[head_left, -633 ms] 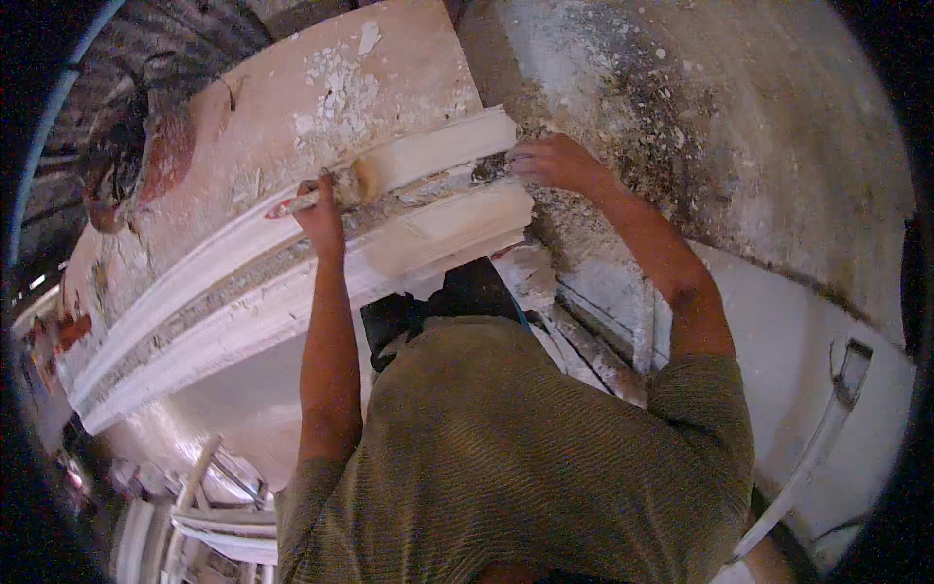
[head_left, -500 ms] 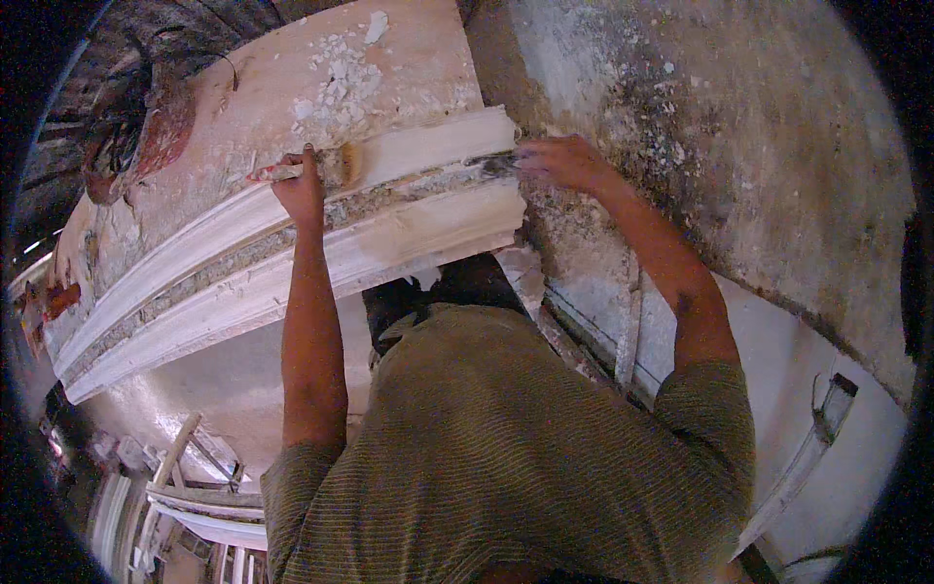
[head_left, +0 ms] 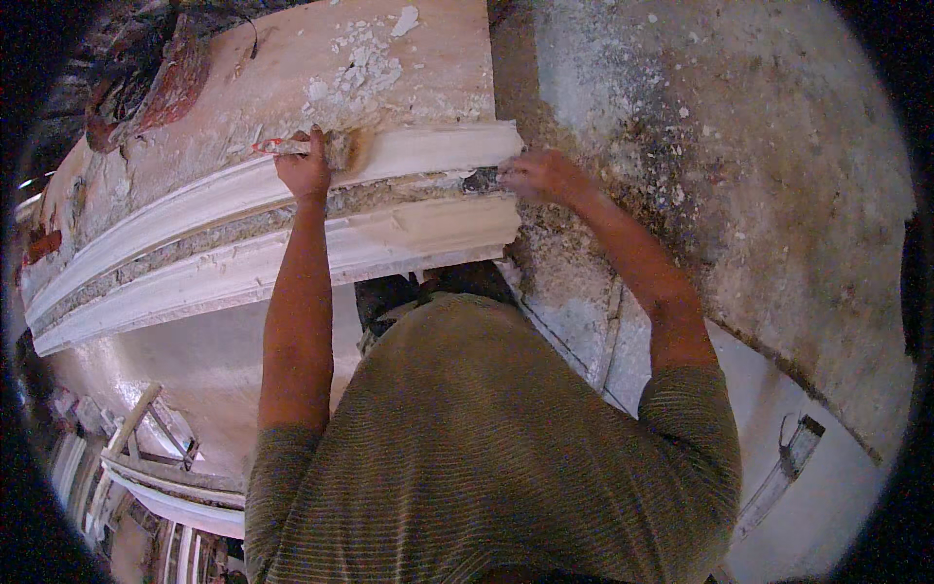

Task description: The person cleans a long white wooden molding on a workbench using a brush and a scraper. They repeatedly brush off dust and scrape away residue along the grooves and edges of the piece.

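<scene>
My left hand (head_left: pixel 305 173) is closed round a paintbrush (head_left: pixel 341 150) with a pale, red-marked handle and tan bristles. It is over the upper edge of a long white moulding (head_left: pixel 428 147), with the bristles pointing right. A rough grey groove (head_left: pixel 389 187) runs along the moulding between two smooth white bands, ending in a dark patch at the right. At that right end is my right hand (head_left: pixel 553 177), its fingers reaching toward the groove's end. Those fingers are blurred, and whether they hold anything cannot be made out.
White flakes (head_left: pixel 365 73) lie scattered on the tabletop (head_left: pixel 272 83) behind the moulding. A stained wall or floor surface (head_left: pixel 769 175) spreads out to the right. At the lower left stands a wooden frame (head_left: pixel 175 472) with pale strips. A narrow strip (head_left: pixel 778 477) lies at the lower right.
The view has shifted, so the moulding appears more level. My right hand has moved slightly down and left in the picture, while my left still holds the brush in much the same place.
</scene>
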The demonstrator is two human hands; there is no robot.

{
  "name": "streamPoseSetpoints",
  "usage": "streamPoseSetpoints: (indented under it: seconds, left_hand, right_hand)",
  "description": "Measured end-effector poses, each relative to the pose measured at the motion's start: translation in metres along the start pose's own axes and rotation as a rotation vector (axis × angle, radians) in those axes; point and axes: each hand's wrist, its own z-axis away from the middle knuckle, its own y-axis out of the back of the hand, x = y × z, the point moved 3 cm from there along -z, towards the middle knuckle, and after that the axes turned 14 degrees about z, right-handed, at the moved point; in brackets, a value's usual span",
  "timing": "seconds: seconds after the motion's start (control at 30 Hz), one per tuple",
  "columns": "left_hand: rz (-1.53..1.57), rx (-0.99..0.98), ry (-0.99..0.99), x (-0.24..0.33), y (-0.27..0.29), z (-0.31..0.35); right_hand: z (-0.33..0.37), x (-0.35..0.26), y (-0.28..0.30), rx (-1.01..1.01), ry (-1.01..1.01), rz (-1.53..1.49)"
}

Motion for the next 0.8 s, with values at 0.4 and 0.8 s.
streamPoseSetpoints:
  seconds: [0.4, 0.8]
  left_hand:
    - [0.208, 0.002, 0.066, -0.031, 0.002, -0.006]
    - [0.132, -0.024, 0.128, -0.022, 0.006, -0.004]
  right_hand:
    - [0.013, -0.021, -0.020, 0.051, -0.115, 0.022]
    - [0.029, -0.029, -0.036, 0.177, -0.146, 0.000]
